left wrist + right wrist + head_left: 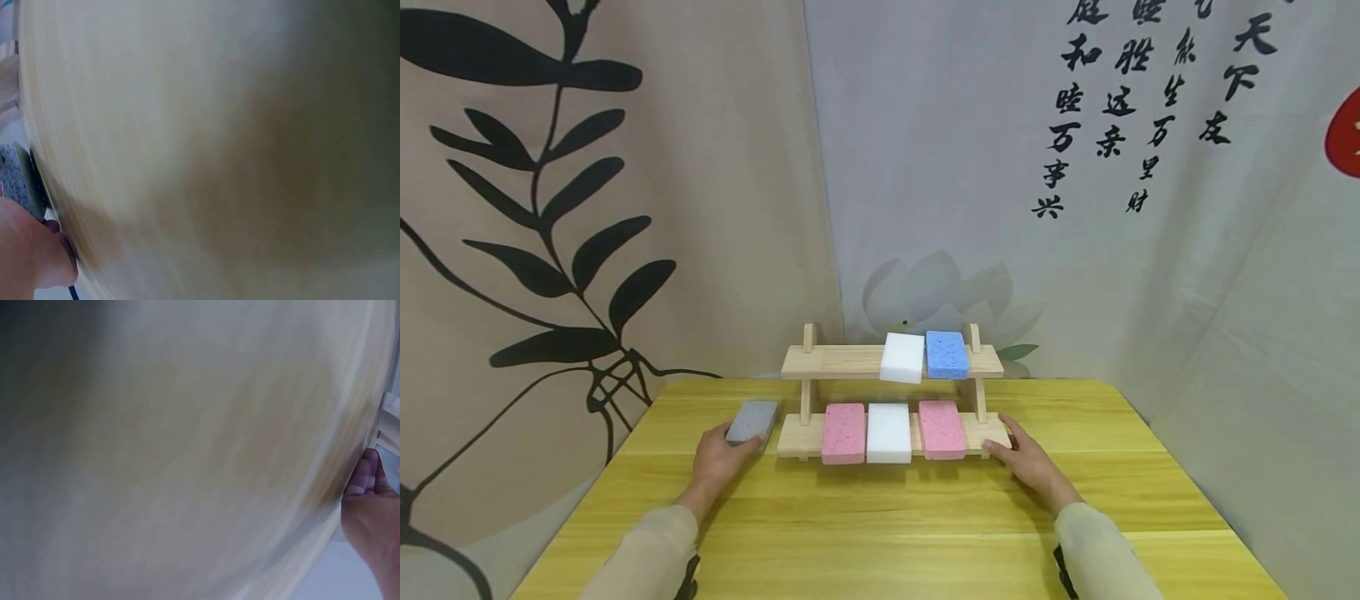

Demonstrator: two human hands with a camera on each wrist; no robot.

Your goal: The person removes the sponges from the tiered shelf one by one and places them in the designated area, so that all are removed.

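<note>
Holds a gray speckled sponge [754,419] between thumb and fingers of the left-hand grip [721,457], just left of the wooden rack [827,361] and apart from it. Cannot tell whether resting on the counter [850,533] or slightly raised. Pinches the right end of the rack's lower shelf with the right-hand grip [1028,462], with thumb in front and fingers farther back. Bears, near the middle of the rack's upper shelf, an upper white block [902,358], with a blue sponge [947,355] just right of it. Bears, along the rack's lower shelf from left to right, a left pink sponge [843,433], a lower white block [889,433] and a right pink sponge [942,430]. Hangs, behind the rack, as a printed curtain [737,167].
</note>
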